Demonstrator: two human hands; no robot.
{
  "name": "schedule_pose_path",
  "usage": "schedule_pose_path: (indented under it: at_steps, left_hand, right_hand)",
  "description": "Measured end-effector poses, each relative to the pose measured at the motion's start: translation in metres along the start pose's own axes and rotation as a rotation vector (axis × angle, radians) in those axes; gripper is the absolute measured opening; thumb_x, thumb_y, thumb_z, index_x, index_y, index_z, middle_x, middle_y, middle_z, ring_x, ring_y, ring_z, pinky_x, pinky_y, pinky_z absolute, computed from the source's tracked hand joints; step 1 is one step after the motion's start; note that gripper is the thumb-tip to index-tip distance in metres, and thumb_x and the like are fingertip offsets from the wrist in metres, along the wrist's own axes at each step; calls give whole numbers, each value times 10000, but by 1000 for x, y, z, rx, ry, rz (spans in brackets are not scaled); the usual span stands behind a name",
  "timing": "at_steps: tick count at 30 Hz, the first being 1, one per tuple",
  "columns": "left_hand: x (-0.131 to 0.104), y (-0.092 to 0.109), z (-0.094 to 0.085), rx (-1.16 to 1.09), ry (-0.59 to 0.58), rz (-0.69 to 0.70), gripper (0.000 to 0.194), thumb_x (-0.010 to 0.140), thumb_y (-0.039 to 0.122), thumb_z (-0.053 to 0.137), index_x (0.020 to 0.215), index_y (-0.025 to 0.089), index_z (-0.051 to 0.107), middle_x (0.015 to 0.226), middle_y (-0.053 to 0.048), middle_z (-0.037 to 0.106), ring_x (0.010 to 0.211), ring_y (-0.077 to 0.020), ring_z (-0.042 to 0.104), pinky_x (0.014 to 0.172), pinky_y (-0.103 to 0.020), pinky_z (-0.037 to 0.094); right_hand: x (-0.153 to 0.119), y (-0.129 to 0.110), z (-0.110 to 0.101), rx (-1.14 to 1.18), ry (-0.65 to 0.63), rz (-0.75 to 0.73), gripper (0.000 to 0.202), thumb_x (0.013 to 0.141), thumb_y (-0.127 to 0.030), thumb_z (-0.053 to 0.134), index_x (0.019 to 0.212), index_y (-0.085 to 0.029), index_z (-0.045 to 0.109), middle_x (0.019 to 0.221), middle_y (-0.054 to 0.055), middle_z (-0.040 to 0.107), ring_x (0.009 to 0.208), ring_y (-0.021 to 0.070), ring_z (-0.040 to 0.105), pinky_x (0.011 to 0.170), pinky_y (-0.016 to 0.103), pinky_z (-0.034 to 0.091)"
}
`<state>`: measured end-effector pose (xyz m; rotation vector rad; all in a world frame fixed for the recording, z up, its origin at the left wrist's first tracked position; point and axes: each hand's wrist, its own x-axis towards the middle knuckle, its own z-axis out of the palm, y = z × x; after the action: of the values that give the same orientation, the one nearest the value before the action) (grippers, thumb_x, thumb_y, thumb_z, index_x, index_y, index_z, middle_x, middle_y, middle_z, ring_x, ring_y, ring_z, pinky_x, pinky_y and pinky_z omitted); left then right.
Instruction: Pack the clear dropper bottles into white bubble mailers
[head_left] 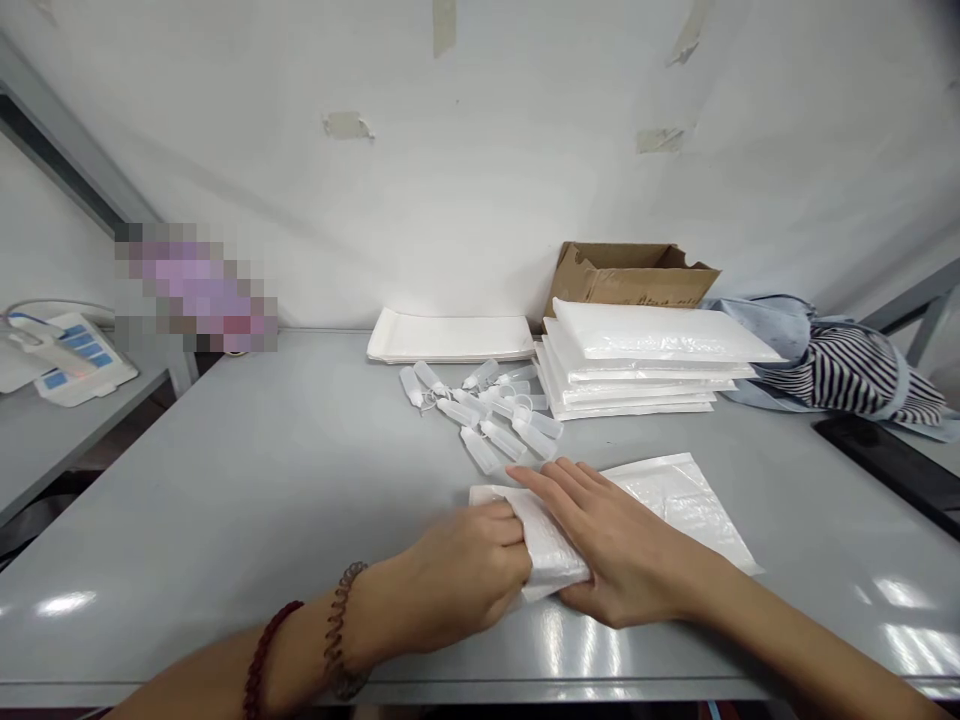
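Observation:
A white padded envelope [679, 500] lies at the front of the grey table, its left end folded or bunched between my hands. My left hand [469, 570] has its curled fingers at the envelope's left end, partly inside or behind the white film. Over the envelope's middle rests my right hand [611, 545], thumb below and fingers on top, gripping it. Just beyond my hands lies a loose pile of small translucent squeeze bottles [502, 410]. Behind them to the right is a stack of filled white envelopes [645, 360], and a flat stack of white envelopes [454, 337] lies against the wall.
An open cardboard box [634, 280] stands behind the envelope stack. At the right are a striped cloth bag [855, 375] and a black phone [892, 465]. A white device [82, 355] sits on another surface at far left. The table's front edge [420, 692] runs below my hands.

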<state>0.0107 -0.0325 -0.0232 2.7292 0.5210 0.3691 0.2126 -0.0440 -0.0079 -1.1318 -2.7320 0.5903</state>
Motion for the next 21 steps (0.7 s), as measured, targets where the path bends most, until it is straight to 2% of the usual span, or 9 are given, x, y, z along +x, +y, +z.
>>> schedule_pose_path:
  at_steps: [3, 6, 9, 11, 13, 16, 21]
  left_hand:
    - [1, 3, -15, -168, -97, -5, 130, 784, 48, 508, 732, 154, 563, 814, -39, 651, 784, -161, 569, 739, -247, 460]
    - [-1, 0, -34, -291, -80, -67, 145, 850, 88, 497, 764, 165, 585, 763, 2, 644, 733, -123, 573, 710, -207, 456]
    - [-7, -18, -41, -194, 149, -194, 187, 918, 143, 451, 924, 176, 635, 753, 10, 656, 671, -107, 585, 678, -205, 464]
    - [-11, -35, -38, 12, 297, -256, 228, 925, 141, 421, 1029, 152, 624, 828, -33, 667, 761, -150, 605, 734, -260, 485]
    - [-13, -49, -32, 174, 265, -265, 273, 924, 110, 375, 1048, 136, 616, 956, -85, 648, 909, -204, 584, 789, -324, 492]
    - [-12, -58, -23, 261, 145, -294, 310, 921, 96, 352, 1110, 160, 589, 1102, -114, 570, 1007, -230, 530, 766, -341, 512]
    - [-10, -59, -19, 268, 94, -360, 262, 934, 176, 390, 1135, 186, 558, 1062, -100, 541, 987, -238, 497, 731, -341, 515]
  right_hand:
    - [0, -1, 0, 15, -17, -12, 859, 638, -193, 568, 1423, -119, 226, 1222, 158, 499, 1117, 326, 455, 958, 503, 368]
    - [-1, 1, -2, 1, -10, 7, 872, 654, -196, 568, 1434, -101, 191, 1281, 177, 474, 1158, 332, 434, 989, 508, 349]
    - [-3, 5, -5, -33, -11, 39, 859, 669, -194, 565, 1434, -76, 192, 1303, 188, 465, 1168, 335, 425, 992, 495, 358]
    - [-3, 7, -7, -43, -14, 60, 834, 684, -203, 565, 1431, -83, 213, 1287, 182, 480, 1158, 332, 432, 981, 491, 372]
    - [-3, 8, -8, -44, -13, 74, 816, 694, -211, 565, 1428, -93, 228, 1270, 177, 492, 1149, 329, 439, 971, 492, 381]
    - [-2, 7, -9, -47, -12, 86, 815, 694, -201, 564, 1430, -95, 229, 1267, 181, 497, 1147, 331, 444, 964, 495, 387]
    - [-1, 8, -12, -46, -29, 136, 836, 690, -195, 568, 1439, -87, 212, 1278, 191, 494, 1149, 339, 446, 955, 503, 390]
